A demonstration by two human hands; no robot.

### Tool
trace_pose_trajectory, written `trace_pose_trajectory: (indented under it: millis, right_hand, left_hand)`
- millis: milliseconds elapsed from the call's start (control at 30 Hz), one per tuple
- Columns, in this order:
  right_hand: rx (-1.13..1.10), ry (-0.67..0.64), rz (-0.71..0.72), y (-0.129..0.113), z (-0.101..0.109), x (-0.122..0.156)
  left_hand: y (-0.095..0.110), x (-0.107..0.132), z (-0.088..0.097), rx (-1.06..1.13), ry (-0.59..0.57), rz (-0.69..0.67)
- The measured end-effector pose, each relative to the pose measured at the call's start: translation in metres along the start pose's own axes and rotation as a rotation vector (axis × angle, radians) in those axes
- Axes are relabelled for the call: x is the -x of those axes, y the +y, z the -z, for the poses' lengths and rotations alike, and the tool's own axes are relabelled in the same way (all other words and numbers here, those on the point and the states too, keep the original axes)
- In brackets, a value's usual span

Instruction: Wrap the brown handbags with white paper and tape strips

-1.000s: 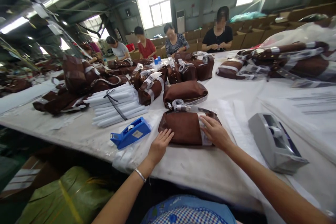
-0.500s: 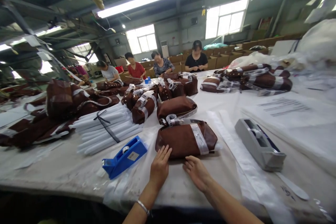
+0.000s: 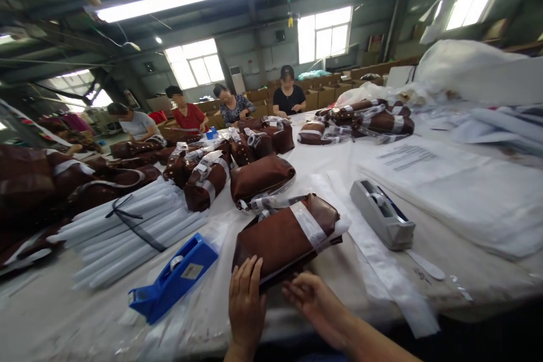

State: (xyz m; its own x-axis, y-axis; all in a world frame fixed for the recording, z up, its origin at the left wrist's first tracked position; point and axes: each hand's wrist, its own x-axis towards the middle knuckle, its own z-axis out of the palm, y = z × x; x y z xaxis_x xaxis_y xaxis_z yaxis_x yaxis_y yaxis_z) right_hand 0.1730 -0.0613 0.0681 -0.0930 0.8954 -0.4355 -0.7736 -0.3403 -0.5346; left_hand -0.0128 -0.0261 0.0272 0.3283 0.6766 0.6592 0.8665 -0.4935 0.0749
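Observation:
A brown leather bag (image 3: 275,237) lies slanted before me, with clear wrapping and a pale band around its right part. My left hand (image 3: 247,300) grips its near left corner, fingers laid over the edge. Just below the bag's near edge is my right hand (image 3: 318,305), its fingers curled in a pinch; whatever is between the fingertips cannot be made out. Left of my hands stands a blue tape dispenser (image 3: 178,277). A grey tape dispenser (image 3: 382,215) sits to the right of the bag.
Behind the bag lies another brown bag (image 3: 263,178), with several more beyond. A tied bundle of white rolls (image 3: 131,232) is at left. White strips (image 3: 373,254) and white sheets (image 3: 462,198) cover the right side. Several people work across the table (image 3: 55,317).
The bag's near side has tipped up and its left end has come toward me. My left hand has closed on its corner; my right fingers have curled. The view has swung right.

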Motion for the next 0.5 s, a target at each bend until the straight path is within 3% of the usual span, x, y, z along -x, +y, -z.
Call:
trace_pose_trajectory:
  millis: [100, 233, 300, 400, 500]
  right_hand:
    - [0.243, -0.115, 0.031, -0.007, 0.002, 0.02]
    - [1.011, -0.235, 0.274, -0.042, 0.028, 0.036]
    - [1.268, -0.103, 0.538, -0.068, 0.054, 0.038]
    - [1.585, 0.224, 0.943, -0.108, 0.106, 0.028]
    - [1.875, 0.371, 1.04, -0.134, 0.153, 0.012]
  left_hand:
    - [-0.004, -0.006, 0.016, 0.03, 0.002, -0.041]
    - [-0.007, -0.021, 0.035, 0.064, 0.053, 0.069]
    - [-0.008, -0.029, 0.045, 0.088, 0.1, 0.2]
    - [-0.011, -0.038, 0.06, 0.192, 0.113, 0.478]
    - [-0.018, -0.044, 0.077, 0.319, 0.035, 0.794]
